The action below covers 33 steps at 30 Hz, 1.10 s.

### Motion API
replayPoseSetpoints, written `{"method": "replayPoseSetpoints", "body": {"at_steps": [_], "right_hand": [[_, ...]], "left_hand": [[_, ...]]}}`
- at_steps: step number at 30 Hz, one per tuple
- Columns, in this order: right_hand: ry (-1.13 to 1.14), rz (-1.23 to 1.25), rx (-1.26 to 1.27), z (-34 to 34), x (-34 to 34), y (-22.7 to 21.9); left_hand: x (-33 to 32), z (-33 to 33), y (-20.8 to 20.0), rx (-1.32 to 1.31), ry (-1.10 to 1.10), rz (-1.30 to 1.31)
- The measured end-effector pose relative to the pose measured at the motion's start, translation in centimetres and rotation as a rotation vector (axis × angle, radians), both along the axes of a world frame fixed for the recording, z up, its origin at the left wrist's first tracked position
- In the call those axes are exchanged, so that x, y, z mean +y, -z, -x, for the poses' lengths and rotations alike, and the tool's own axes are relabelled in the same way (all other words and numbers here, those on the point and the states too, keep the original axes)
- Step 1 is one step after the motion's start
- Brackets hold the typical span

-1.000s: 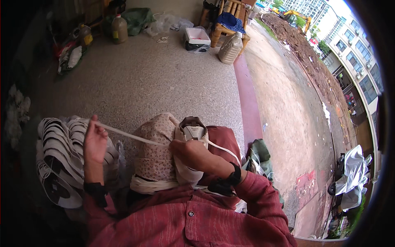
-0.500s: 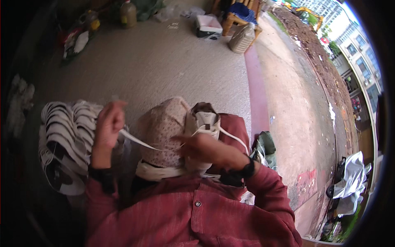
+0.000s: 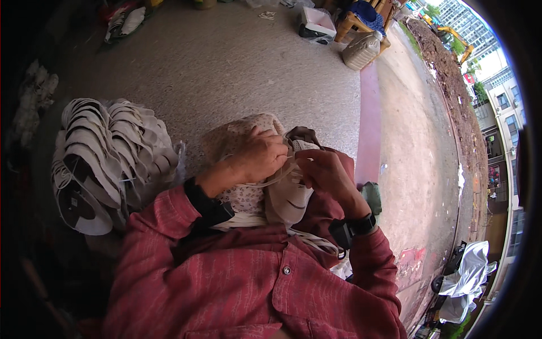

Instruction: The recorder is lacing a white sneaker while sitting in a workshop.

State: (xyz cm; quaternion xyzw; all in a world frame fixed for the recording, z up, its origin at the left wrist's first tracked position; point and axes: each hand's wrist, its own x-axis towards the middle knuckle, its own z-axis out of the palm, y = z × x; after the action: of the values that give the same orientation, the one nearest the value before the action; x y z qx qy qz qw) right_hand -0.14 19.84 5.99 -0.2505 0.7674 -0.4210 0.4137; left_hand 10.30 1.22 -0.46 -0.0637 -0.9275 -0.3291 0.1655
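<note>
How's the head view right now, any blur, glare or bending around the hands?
Head view: soft daylight, no glare; left hand and right hand are sharp on the pale shoe piece; the pink curb bows with fisheye; dark vignette at the rim.

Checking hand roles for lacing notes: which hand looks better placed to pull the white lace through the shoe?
Probably the left hand: its fingers pinch the white lace over the shoe. The right hand grips the shoe's opening, steadying it.

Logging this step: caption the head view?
Both hands, left hand and right hand, work a lace on a shoe.
</note>
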Motion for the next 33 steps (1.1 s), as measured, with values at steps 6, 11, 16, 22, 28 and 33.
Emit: {"method": "replayPoseSetpoints", "body": {"at_steps": [6, 11, 16, 22, 28, 33], "right_hand": [[-0.035, 0.044, -0.024, -0.7, -0.3, 0.2], [-0.041, 0.191, 0.101, -0.9, -0.9, 2.8], [-0.12, 0.004, 0.133, -0.8, -1.6, -0.5], [-0.153, 0.131, 0.803, 4.6, -0.9, 0.1], [-0.379, 0.216, 0.499, 4.5, -2.2, 1.5], [-0.543, 0.37, 0.51, 5.0, -2.5, 2.6]], "left_hand": [[-0.4, 0.3, 0.3, -0.023, 0.01, 0.061], [-0.1, 1.1, 0.1, -0.058, 0.035, 0.04], [-1.3, 1.5, -0.1, -0.063, 0.115, 0.11], [-3.3, 3.1, -3.3, -0.189, 0.176, -0.332], [-3.8, 4.4, -2.4, -0.449, 0.384, -0.485], [-3.5, 4.5, -2.0, -0.479, 0.335, -0.503]]}}
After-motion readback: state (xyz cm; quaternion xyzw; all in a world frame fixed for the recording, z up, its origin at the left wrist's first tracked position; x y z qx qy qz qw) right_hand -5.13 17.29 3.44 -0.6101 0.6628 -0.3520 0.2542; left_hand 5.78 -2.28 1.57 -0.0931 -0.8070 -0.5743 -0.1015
